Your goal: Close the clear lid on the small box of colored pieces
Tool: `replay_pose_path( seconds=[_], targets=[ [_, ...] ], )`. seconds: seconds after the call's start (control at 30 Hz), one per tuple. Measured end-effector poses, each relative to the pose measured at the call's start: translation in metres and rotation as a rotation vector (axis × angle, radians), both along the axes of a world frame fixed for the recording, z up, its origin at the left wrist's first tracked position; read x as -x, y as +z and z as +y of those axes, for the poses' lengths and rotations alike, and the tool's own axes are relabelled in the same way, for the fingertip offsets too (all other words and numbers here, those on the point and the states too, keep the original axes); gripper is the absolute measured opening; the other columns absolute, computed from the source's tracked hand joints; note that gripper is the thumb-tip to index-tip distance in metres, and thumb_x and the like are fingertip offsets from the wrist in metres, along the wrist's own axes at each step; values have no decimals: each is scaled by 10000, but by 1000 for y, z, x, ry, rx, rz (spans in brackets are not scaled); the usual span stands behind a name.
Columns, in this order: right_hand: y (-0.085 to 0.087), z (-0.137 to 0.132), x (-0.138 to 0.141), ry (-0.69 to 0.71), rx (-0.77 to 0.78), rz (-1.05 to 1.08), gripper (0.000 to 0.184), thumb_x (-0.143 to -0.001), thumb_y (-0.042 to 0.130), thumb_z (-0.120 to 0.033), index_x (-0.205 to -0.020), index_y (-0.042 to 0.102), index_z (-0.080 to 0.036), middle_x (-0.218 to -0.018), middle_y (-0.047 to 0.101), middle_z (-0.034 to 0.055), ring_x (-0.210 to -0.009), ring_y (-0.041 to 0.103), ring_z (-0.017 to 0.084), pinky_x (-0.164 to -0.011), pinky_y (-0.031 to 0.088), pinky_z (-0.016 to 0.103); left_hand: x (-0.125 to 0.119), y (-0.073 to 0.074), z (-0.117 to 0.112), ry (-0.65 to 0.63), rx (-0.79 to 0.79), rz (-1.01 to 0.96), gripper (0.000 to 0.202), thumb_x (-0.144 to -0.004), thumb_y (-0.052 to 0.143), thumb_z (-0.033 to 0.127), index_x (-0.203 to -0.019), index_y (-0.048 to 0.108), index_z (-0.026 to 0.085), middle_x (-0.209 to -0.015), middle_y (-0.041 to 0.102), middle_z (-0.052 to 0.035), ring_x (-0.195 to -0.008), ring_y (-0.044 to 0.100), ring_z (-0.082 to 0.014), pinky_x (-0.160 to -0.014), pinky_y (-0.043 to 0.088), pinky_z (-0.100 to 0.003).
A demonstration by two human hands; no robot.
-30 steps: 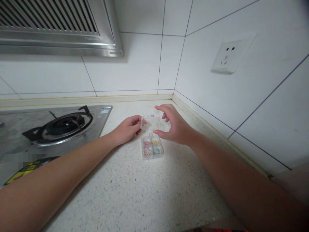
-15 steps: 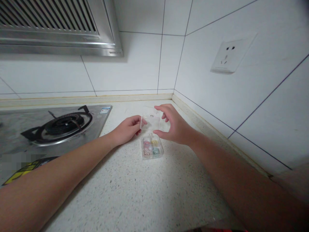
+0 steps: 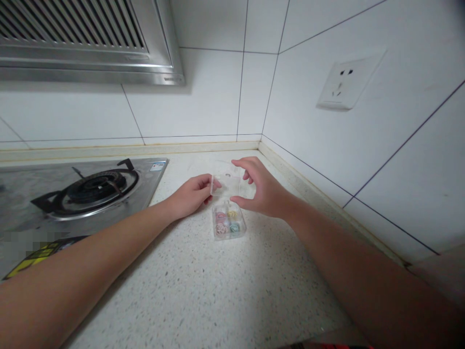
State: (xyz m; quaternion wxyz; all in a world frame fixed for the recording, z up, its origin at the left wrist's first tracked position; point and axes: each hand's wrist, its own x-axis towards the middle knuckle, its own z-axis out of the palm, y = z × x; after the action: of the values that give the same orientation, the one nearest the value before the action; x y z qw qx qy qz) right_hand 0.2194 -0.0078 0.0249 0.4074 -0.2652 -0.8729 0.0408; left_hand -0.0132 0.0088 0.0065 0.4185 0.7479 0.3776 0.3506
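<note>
My left hand [image 3: 194, 194] is closed on the left edge of a clear plastic box [image 3: 227, 185], its fingertips showing through the wall. To the right of that box, my right hand [image 3: 261, 186] is open, thumb and fingers wide apart in a C shape, with nothing visible gripped between them. A small clear case [image 3: 229, 237] with compartments sits on the counter just below both hands. Small rings or bands in pink, yellow, pale pink and teal lie inside it. Whether the box and the case are joined, I cannot tell.
A speckled white countertop [image 3: 203, 286] runs under everything. On the left is a steel gas stove [image 3: 156, 186] with a black burner [image 3: 98, 186]. A range hood [image 3: 160, 75] hangs above it. The tiled right wall carries a power socket [image 3: 341, 87].
</note>
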Motion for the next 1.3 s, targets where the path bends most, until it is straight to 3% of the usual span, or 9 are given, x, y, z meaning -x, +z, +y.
replay_pose_path(
  seconds=[1.3],
  targets=[
    [1, -1, 0, 7, 15, -13, 733, -758, 741, -328, -1397, 393, -237, -1294, 471, 136, -1013, 542, 244, -744, 534, 389, 2, -2, 1, -37, -9, 33, 302, -935, 535, 442, -907, 617, 152, -619, 512, 29, -534, 422, -101, -514, 313, -232]
  ],
)
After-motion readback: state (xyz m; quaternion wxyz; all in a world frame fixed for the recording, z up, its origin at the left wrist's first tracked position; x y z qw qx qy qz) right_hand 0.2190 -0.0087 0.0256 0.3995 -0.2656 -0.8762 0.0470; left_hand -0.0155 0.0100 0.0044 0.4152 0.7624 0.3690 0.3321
